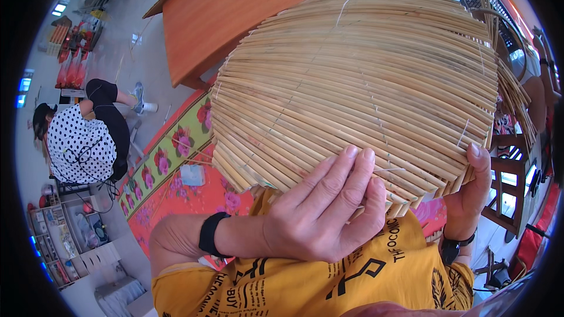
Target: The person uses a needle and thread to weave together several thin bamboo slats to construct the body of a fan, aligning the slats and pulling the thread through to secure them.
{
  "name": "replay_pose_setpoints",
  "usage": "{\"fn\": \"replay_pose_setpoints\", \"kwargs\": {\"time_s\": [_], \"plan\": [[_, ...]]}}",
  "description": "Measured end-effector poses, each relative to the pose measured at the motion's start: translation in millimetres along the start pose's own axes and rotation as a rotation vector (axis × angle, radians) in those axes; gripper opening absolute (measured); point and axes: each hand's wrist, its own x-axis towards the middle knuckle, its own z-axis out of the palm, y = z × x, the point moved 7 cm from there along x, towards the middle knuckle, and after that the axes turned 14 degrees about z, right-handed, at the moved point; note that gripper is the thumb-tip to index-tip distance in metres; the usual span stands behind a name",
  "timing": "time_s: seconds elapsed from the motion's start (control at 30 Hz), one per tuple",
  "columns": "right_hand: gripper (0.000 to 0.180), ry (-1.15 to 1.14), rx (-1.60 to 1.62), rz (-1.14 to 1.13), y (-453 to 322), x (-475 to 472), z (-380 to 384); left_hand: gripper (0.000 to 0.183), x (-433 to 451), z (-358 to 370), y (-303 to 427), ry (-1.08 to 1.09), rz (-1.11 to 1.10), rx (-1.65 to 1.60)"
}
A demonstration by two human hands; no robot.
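A broad, rounded panel of straw-coloured plant stalks [317,83], laid side by side and sewn with rows of thread, fills the space before me. At its near edge, stalk ends of a lower layer show. My right hand [469,185] grips the near right edge, thumb on top and fingers hidden below. The fingers of my left hand [330,207] lie on the panel near its near edge; its thumb is hidden, so a pinch cannot be made out. A loose white thread end [390,169] sticks out beside the fingertips.
Beyond the panel stands an orange-brown wooden table [229,13]. A red floral cloth [194,198] spreads at the left, bearing a small pale packet [192,175]. Farther left sits a person in a dotted top [81,141]. A wooden chair [511,185] and loose stalks [513,92] are at the right.
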Motion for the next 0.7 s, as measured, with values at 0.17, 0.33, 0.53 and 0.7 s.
{"fn": "replay_pose_setpoints", "kwargs": {"time_s": [0.17, 0.33, 0.53, 0.7], "plan": [[0.056, -0.049, -0.040, -0.067, 4.4, 2.7, -9.8, 0.013, 1.0, 2.9, 4.3, -0.004, 0.072, 0.015], [0.061, -0.203, -0.118, -0.037, 16.0, 20.2, -18.1, 0.012, 2.1, 11.7, 5.3, -0.068, 0.099, 0.068], [0.071, -0.241, -0.043, 0.034, 53.1, 71.1, -8.7, 0.009, -18.5, 30.1, -16.7, -0.185, 0.148, 0.155], [0.072, -0.237, -0.122, 0.034, 67.2, 99.5, 12.1, 0.013, -45.6, 46.6, -41.6, -0.227, 0.079, 0.122]]}}
